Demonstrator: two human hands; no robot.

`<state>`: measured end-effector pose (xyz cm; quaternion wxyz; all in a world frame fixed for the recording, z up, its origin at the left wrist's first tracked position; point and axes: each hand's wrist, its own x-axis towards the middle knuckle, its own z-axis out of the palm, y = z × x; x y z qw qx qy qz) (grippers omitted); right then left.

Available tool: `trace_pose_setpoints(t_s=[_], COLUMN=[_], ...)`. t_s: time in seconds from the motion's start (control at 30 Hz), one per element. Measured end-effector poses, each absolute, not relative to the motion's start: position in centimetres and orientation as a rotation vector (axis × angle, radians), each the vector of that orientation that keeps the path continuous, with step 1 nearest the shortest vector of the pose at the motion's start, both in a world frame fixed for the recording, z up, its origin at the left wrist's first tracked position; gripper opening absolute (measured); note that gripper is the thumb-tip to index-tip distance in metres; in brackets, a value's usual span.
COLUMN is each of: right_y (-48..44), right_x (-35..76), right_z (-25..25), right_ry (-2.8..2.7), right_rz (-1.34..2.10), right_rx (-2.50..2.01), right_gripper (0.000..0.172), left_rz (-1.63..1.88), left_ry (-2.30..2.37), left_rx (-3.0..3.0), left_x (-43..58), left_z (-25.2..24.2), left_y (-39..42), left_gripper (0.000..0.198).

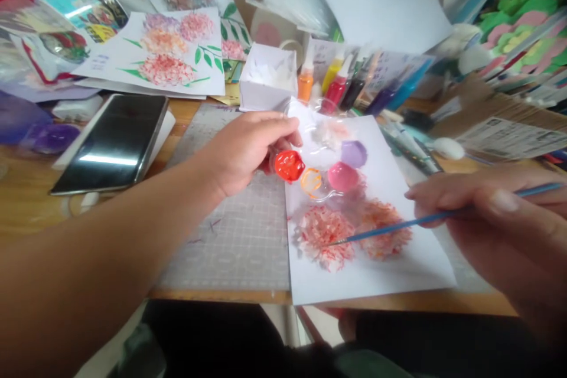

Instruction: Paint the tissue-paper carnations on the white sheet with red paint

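Observation:
My left hand (261, 144) is closed on the left edge of a clear paint palette (325, 191), held over a white sheet (314, 290). The palette's wells hold red paint (289, 165), pink paint (343, 176), purple paint (354, 154) and a thin ring of orange. In my right hand (482, 207) is a thin blue paintbrush (398, 225), its tip at the red-and-white flower (326, 235) on the sheet. An orange-red flower (384, 229) lies to the right of it, partly behind the brush.
A grey cutting mat (230, 242) lies under the sheet. At the left is a phone (115, 139). Behind stand a white box (268, 80), paint bottles (336, 88) and a flower picture (172, 53). A cardboard box (500, 124) is at the right.

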<state>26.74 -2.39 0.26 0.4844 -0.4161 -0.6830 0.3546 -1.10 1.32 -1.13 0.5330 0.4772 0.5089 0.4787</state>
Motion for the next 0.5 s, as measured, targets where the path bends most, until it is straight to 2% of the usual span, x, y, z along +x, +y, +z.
trace_pose_setpoints(t_s=[0.37,0.5], right_y=[-2.0,-2.2], right_x=[27.5,27.5], right_z=[-0.5,-0.6], right_ry=[-1.768,-1.785], right_rz=[0.843,0.899], right_rx=[-0.946,-1.046], right_gripper=[0.013,0.013], left_rz=[1.159,1.158], left_ry=[1.207,1.196], left_rx=[1.187,1.190], left_x=[-1.0,-1.0], left_z=[-1.1,-1.1], left_y=[1.4,1.4], left_gripper=[0.026,0.027])
